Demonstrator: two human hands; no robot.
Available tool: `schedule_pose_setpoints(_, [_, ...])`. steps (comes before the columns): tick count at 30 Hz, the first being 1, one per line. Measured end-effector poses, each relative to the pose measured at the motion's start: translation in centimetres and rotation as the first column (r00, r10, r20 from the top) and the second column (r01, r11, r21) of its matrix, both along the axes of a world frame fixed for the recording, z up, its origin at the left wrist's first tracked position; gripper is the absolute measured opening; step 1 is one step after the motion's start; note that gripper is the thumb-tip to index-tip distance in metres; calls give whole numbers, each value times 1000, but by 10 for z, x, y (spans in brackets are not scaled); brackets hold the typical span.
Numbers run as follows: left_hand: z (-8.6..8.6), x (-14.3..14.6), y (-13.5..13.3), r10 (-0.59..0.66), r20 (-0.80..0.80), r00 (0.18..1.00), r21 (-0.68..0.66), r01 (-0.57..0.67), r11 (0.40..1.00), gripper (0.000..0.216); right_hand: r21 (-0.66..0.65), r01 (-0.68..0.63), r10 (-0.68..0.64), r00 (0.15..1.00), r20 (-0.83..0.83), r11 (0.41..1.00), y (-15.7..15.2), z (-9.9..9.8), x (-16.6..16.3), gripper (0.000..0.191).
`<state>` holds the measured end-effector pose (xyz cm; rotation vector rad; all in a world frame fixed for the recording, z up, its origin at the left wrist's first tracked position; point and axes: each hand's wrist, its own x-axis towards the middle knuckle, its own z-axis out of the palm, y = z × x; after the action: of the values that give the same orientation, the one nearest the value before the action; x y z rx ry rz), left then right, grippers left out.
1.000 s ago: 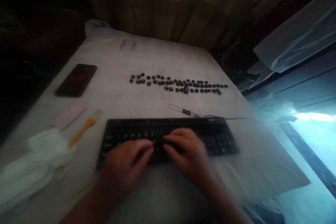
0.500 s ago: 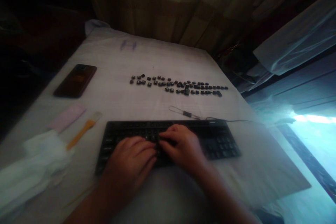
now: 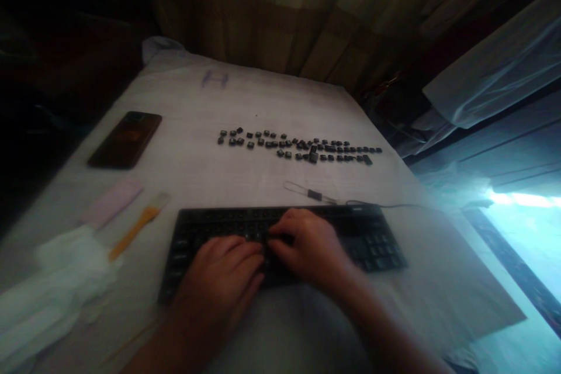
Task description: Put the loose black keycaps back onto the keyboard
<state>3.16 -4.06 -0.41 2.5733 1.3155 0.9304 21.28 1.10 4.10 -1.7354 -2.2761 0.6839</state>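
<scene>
A black keyboard (image 3: 357, 225) lies across the near part of the cloth-covered table. My left hand (image 3: 225, 272) rests over its left-middle keys, fingers stretched to the right and lying close together. Just beside those fingertips, my right hand (image 3: 304, 245) is closed in a pinch over the middle of the keyboard. What its thumb and forefinger hold, if anything, is too small and dark to name. Beyond the keyboard, several loose black keycaps (image 3: 313, 157) are spread in uneven rows. Between them and the keyboard lies a wire keycap puller (image 3: 314, 194) with a dark handle.
On the left are a phone (image 3: 126, 140), a pink cloth or sponge (image 3: 113, 201), an orange-handled brush (image 3: 135, 234) and crumpled white tissue (image 3: 56, 286). A cable (image 3: 405, 206) runs right from the keyboard. Curtains (image 3: 280, 29) hang behind the table (image 3: 280, 99).
Everything sits slightly lower in the view, as from a small head movement. Both hands keep nearly the same place and pose over the keyboard.
</scene>
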Motion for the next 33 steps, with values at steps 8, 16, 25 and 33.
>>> schedule_pose_setpoints(8, [-9, 0, -3, 21, 29, 999, -1, -21, 1000, 25, 5, -136, 134, 981, 138, 991, 6, 9, -3, 13])
schedule_pose_setpoints(16, [-10, 2, -4, 25, 21, 999, -28, -25, 999, 24, -38, -248, 248, 921, 300, 968, 17, 15, -10, 14])
schedule_pose_setpoints(25, [-1, 0, 0, -9, -10, 1000, -1, 9, 1000, 25, -24, -229, 229, 953, 197, 973, 12, 7, -2, 15])
schedule_pose_setpoints(33, [3, -2, 2, -19, -37, 999, 22, 20, 1000, 26, 187, -153, 170, 983, -75, 970, -5, -9, 21, 29])
